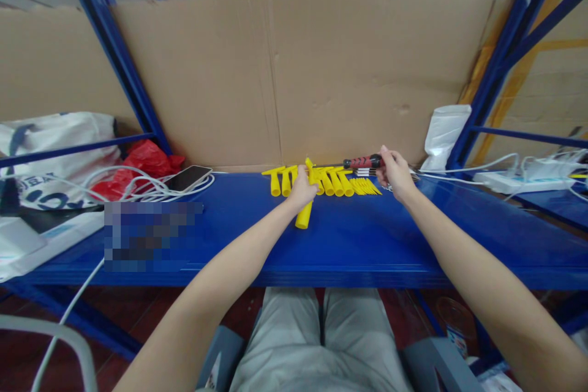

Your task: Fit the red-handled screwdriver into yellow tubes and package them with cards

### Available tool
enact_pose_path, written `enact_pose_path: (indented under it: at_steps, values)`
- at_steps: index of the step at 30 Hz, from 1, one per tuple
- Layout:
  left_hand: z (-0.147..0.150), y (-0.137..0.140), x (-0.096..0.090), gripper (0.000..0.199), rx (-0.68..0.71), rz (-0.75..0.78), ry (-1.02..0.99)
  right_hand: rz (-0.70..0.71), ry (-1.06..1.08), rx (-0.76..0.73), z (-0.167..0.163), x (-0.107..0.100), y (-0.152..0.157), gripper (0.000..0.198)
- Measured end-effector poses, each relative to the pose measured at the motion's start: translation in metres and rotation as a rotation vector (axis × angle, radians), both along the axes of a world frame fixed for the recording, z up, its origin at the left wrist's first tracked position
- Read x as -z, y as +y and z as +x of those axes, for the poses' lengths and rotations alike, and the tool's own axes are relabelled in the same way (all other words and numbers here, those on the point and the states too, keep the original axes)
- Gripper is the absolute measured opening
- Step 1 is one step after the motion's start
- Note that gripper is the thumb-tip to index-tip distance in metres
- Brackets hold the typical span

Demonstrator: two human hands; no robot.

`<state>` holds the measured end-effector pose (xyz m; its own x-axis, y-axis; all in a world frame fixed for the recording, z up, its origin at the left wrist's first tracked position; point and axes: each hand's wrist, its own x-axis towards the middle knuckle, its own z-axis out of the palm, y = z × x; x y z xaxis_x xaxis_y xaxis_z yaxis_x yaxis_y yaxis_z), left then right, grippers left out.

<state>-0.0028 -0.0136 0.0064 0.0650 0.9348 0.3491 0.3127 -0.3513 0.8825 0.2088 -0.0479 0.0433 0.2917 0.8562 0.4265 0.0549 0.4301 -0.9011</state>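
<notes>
My left hand (302,188) is closed around a yellow plastic piece with a tube-shaped handle (304,215), held above the blue shelf top. My right hand (393,173) grips the end of a screwdriver with a red and black handle (362,162). Its shaft points left and reaches the upper part of the yellow piece; whether the tip touches a screw is too small to tell. Behind my left hand stands a row of similar yellow pieces (339,184). To their right lie several thin yellow parts (365,187), fanned together.
A phone (189,177) rests on coiled white cables at the left, beside a red plastic bag (142,165) and a white printed bag (59,153). A cardboard sheet (344,73) walls the back. A white packet (445,135) and a power strip (523,181) are at the right.
</notes>
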Motion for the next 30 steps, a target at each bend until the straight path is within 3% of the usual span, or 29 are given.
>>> enact_pose_path:
  at_steps: [5, 12, 21, 30]
  values:
    - [-0.0006, -0.0005, -0.0006, 0.050, 0.013, -0.004, -0.008, 0.006, 0.032, -0.053, -0.0008, -0.0006, -0.0014, 0.038]
    - [-0.0002, 0.0007, -0.0001, 0.051, 0.010, -0.012, -0.002, 0.039, -0.037, 0.037, -0.0021, -0.0009, -0.0028, 0.041]
    - [0.0004, -0.0016, -0.0012, 0.053, 0.017, -0.005, 0.022, 0.063, 0.010, 0.027, -0.0020, 0.0000, 0.0014, 0.046]
    - [0.0002, 0.0005, 0.0012, 0.053, 0.008, -0.015, 0.007, 0.009, 0.040, -0.043, -0.0021, -0.0014, -0.0012, 0.036]
